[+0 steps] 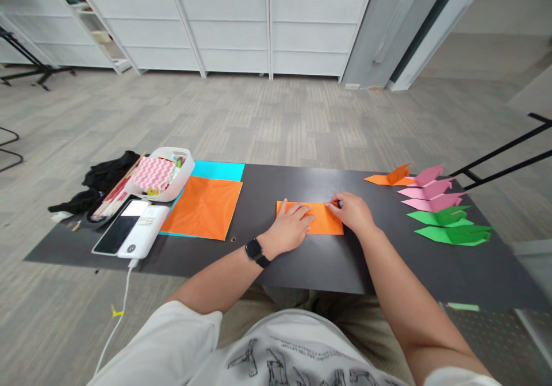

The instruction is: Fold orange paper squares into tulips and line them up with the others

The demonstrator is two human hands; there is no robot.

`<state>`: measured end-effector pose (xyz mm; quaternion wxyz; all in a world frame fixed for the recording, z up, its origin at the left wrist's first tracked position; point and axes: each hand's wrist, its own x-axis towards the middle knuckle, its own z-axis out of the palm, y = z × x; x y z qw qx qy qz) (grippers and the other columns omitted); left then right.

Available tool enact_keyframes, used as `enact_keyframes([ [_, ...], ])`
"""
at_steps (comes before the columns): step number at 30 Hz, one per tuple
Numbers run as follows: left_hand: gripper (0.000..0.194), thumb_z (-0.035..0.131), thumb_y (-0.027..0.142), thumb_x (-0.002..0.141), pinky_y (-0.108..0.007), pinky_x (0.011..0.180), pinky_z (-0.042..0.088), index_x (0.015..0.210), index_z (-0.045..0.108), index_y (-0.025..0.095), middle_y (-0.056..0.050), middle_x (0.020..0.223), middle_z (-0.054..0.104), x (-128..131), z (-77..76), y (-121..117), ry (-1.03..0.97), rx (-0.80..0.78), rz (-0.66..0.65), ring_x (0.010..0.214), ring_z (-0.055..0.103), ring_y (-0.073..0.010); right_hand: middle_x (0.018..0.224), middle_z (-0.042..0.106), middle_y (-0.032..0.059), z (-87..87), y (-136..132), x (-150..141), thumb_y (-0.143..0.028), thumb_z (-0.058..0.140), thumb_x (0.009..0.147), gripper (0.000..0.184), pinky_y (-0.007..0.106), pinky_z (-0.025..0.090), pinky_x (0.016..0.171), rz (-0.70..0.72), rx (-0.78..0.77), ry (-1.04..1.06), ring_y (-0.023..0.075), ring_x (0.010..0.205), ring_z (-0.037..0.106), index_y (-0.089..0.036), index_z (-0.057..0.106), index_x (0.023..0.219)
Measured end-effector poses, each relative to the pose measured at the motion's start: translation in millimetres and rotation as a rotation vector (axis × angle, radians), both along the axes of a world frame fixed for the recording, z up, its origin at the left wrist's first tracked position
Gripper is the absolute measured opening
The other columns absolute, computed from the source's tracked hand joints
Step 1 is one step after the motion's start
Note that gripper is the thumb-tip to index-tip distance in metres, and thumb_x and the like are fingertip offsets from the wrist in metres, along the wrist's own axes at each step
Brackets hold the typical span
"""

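Dark grey tabletop (314,268) runs beneath both hands; left of them lies a square orange paper sheet (206,206); the left hand (291,228), fingers spread, presses an orange paper rectangle (326,223); the right hand (355,212) bunches at its far edge, whether pinching I cannot tell; uneven pressure could crease it crookedly; farther right, a sweep could crush folded green, pink and orange paper birds (432,191).

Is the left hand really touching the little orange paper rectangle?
Touching. The head view shows the left hand laid palm-down with its fingers spread across the orange paper rectangle, and no gap shows beneath them.
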<state>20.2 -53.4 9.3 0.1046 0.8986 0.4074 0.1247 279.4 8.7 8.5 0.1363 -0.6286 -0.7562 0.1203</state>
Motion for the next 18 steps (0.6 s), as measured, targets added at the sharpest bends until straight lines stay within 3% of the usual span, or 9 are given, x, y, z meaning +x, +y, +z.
enact_keyframes([
  [8, 0.041, 0.051, 0.029, 0.107, -0.071, 0.128, 0.032, 0.147, 0.060, 0.023, -0.015, 0.163, 0.053, 0.3, 2.6, -2.2, 0.054, 0.030, -0.005, 0.152, 0.047, -0.0328, 0.104, 0.077, 0.0064, 6.8, 0.1, -5.8, -0.038, 0.069, 0.096, 0.015, 0.034, 0.046, 0.077, -0.033, -0.035, -0.042, 0.0242, 0.094, 0.068, -0.024, 0.075, 0.093],
  [13, 0.043, 0.045, 0.029, 0.110, -0.071, 0.130, 0.027, 0.151, 0.057, 0.024, -0.014, 0.166, 0.050, -3.0, -1.8, -4.7, 0.066, 0.051, -0.009, 0.155, 0.045, -0.0314, 0.121, 0.075, 0.0102, 12.5, -19.3, -10.3, -0.027, 0.061, 0.099, 0.022, 0.037, 0.048, 0.080, -0.088, 0.075, -0.047, 0.0268, 0.100, 0.069, -0.023, 0.076, 0.115],
  [18, 0.046, 0.043, 0.030, 0.111, -0.069, 0.133, 0.023, 0.155, 0.055, 0.023, -0.013, 0.169, 0.047, -3.8, -12.0, -6.4, 0.045, 0.053, 0.006, 0.159, 0.041, -0.0295, 0.121, 0.075, 0.0119, 13.7, -57.4, -23.6, -0.029, 0.056, 0.105, 0.024, 0.042, 0.046, 0.100, 0.117, 0.223, -0.046, 0.0303, 0.113, 0.066, -0.023, 0.077, 0.115],
])
